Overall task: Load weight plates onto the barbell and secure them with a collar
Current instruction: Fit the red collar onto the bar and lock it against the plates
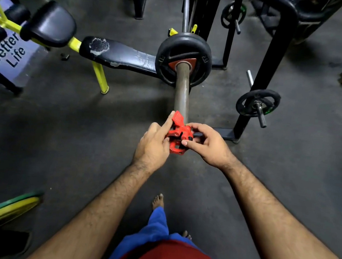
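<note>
The barbell sleeve (182,89) points toward me from the rack. A black weight plate (172,46) with a red hub sits on it, far up the sleeve. A red clamp collar (178,137) is at the near end of the sleeve, its lever flipped up and open. My left hand (154,143) holds the collar's left side, with the index finger stretched along the lever. My right hand (207,145) pinches the collar's right side with thumb and fingers. A long bare stretch of sleeve separates collar and plate.
A worn black bench (118,55) with yellow legs stands to the left. Black rack posts (272,61) carry small plates (258,103) on pegs at the right. A yellow-green plate (4,210) lies at the lower left. My bare feet (158,201) stand on the dark floor.
</note>
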